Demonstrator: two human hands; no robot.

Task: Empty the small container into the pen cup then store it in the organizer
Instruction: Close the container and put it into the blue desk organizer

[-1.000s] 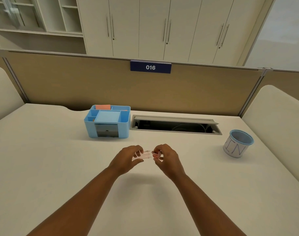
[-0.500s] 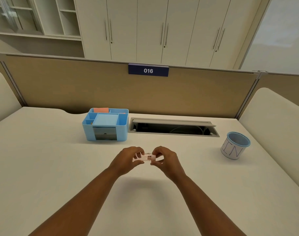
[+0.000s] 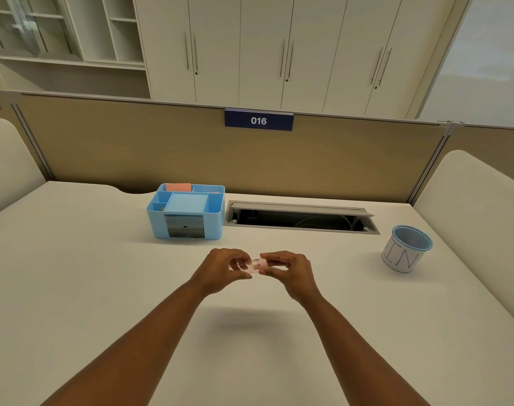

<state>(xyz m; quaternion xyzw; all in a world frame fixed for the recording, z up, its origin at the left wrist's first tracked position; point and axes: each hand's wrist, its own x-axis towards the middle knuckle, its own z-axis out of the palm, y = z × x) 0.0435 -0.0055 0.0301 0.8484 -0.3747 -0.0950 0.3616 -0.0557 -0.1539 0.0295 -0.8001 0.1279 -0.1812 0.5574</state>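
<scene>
A small clear container point(image 3: 254, 265) with a pinkish part is held above the middle of the white desk between both hands. My left hand point(image 3: 220, 272) pinches its left end and my right hand point(image 3: 291, 271) pinches its right end, so most of it is hidden by fingers. The pen cup point(image 3: 405, 249), white with a blue rim and inside, stands upright far to the right. The light blue organizer point(image 3: 186, 211), with several compartments and a grey drawer front, sits behind and left of my hands.
A grey cable hatch point(image 3: 299, 217) lies open in the desk behind my hands, between organizer and cup. A tan partition point(image 3: 162, 153) with a "016" label closes the back of the desk. Pale rounded side panels point(image 3: 469, 206) flank both sides.
Both hands stay together on the small container and have shifted slightly. The fingers have regripped its ends. The camera has tilted a little, so the scene sits lower.
</scene>
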